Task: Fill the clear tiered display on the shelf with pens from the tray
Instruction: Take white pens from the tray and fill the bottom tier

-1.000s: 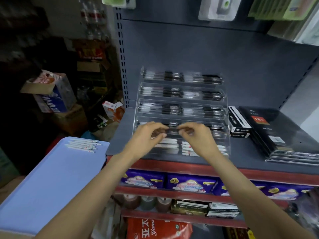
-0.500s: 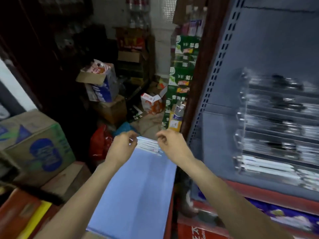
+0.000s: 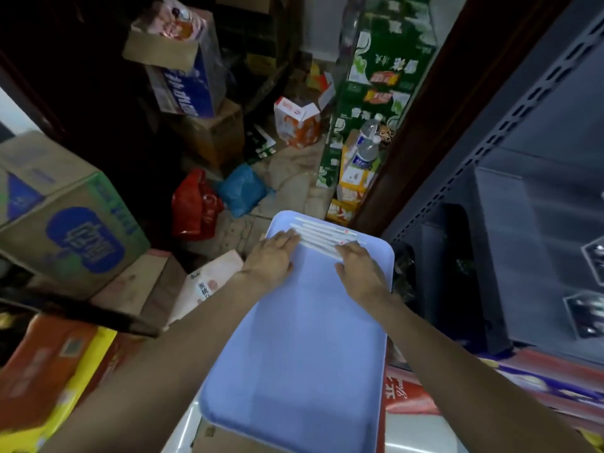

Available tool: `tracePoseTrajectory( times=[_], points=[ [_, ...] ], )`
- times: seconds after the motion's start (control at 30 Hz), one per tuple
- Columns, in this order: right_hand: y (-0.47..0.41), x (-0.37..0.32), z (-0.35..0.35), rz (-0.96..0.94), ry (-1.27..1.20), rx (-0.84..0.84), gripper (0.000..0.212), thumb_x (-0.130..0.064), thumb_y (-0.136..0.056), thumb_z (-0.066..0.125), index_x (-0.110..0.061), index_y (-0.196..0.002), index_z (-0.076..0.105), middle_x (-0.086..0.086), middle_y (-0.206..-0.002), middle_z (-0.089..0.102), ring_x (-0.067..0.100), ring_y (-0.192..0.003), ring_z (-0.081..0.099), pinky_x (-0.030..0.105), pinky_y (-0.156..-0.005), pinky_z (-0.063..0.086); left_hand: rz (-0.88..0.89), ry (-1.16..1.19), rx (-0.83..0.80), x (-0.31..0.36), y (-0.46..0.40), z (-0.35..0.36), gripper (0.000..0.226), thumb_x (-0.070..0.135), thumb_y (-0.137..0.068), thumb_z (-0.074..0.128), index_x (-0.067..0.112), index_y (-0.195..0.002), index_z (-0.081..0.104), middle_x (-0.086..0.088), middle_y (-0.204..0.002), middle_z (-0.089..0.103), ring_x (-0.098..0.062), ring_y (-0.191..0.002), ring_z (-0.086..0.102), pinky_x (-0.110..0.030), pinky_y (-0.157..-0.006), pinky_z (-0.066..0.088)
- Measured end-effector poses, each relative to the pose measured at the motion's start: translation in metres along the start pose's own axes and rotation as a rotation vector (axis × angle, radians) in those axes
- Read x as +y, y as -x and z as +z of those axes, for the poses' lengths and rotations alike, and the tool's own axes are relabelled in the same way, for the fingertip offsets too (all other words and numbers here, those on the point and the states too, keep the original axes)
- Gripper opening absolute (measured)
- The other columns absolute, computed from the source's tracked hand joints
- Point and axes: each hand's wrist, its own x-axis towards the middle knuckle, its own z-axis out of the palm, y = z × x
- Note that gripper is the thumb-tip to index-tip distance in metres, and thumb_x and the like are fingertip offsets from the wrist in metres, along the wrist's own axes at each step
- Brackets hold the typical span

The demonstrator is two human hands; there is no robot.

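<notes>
Cluttered storeroom floor fills the upper part of the view, with cardboard boxes stacked at ten o'clock, a red bag (image 3: 192, 207) and a blue bag (image 3: 242, 189) near the centre, and green drink cartons (image 3: 369, 93) at one o'clock. At six o'clock a light blue tray (image 3: 294, 354) is seen, stretching toward the centre. A row of white pens (image 3: 322, 235) is laid side by side at the tray's far end, running from ten to four o'clock. The left hand (image 3: 273, 258) is laid flat on the tray, its straight fingers touching the pens' left ends. The right hand (image 3: 358, 266) is placed at the pens' right ends with fingers extended over them (whether any pen is pinched cannot be told). At three o'clock the dark grey shelf (image 3: 510, 197) is seen, and only the blurred left edge of the clear tiered display (image 3: 591, 289) is caught at the frame's right border, well apart from the tray.
</notes>
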Motion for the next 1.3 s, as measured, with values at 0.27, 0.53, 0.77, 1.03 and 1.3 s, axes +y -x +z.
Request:
tracePoseTrajectory(
  times=[0.27, 0.53, 0.77, 1.03, 1.3],
  points=[
    [-0.008, 0.003, 0.009, 0.016, -0.027, -0.210, 0.028, -0.021, -0.091, 0.059, -0.004, -0.112, 0.054, 0.019, -0.121, 0.055, 0.034, -0.115, 0.049, 0.039, -0.086, 0.041, -0.007, -0.075, 0.120, 0.004, 0.000, -0.002, 0.035, 0.013, -0.094, 0.040, 0.017, -0.129, 0.043, -0.009, -0.127, 0.041, -0.029, -0.120, 0.038, -0.037, -0.095, 0.030],
    [0.012, 0.010, -0.008, 0.039, -0.251, -0.139, 0.019, -0.014, -0.090, 0.060, -0.001, -0.100, 0.069, 0.017, -0.106, 0.066, 0.031, -0.104, 0.059, 0.027, -0.080, 0.040, 0.020, 0.432, 0.126, -0.003, 0.008, -0.007, 0.011, 0.011, -0.087, 0.062, 0.005, -0.096, 0.066, -0.010, -0.090, 0.051, -0.024, -0.086, 0.049, -0.030, -0.081, 0.040],
    [0.044, -0.003, -0.063, 0.035, -0.775, 0.094, 0.014, -0.011, -0.084, 0.067, -0.013, -0.071, 0.068, 0.003, -0.071, 0.065, 0.014, -0.063, 0.057, 0.024, -0.060, 0.048, -0.019, 0.713, 0.327, 0.004, 0.041, -0.053, 0.002, 0.013, -0.082, 0.069, 0.012, -0.084, 0.069, 0.004, -0.077, 0.056, -0.005, -0.070, 0.049, -0.009, -0.063, 0.034],
    [0.107, 0.007, -0.143, -0.063, -1.312, 0.345, 0.005, -0.009, -0.083, 0.068, -0.014, -0.082, 0.069, 0.006, -0.080, 0.066, 0.014, -0.076, 0.059, 0.027, -0.074, 0.050, 0.019, 0.802, 0.463, 0.094, 0.076, -0.103, 0.002, 0.019, -0.082, 0.070, 0.019, -0.080, 0.070, 0.000, -0.075, 0.063, -0.005, -0.066, 0.050, -0.016, -0.060, 0.036],
    [0.188, 0.096, -0.202, -0.207, -1.409, 0.625, 0.021, -0.001, -0.087, 0.062, -0.021, -0.083, 0.055, -0.006, -0.080, 0.062, -0.003, -0.069, 0.062, 0.016, -0.059, 0.049, 0.163, 0.866, 0.568, 0.251, 0.085, -0.122, 0.008, 0.022, -0.081, 0.071, 0.028, -0.077, 0.069, 0.002, -0.070, 0.065, -0.003, -0.059, 0.051, -0.023, -0.057, 0.041]
  ],
)
